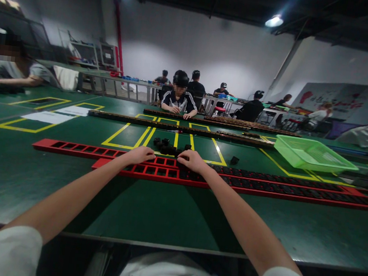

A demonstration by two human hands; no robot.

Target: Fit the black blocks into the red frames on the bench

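Two long red slotted strips lie side by side across the green table: a far strip [70, 147] and a near strip [127, 171]. Black square pieces [232, 180] fill their slots on the right, while slots on the left stand open. My left hand [140, 155] is at the far strip, fingers curled and pressed together. Across a small gap, my right hand [193, 161] bends its fingers in a pinch over the strips where the filled slots begin. What either hand holds is hidden. Loose black blocks [165, 146] are heaped just beyond and between my fingertips.
One loose black block [234, 160] lies right of the heap. A green plastic basket [315, 155] stands at the right. Long dark strips [172, 127] cross the table farther back, near white paper sheets [48, 117]. A person [179, 97] sits opposite; others work around.
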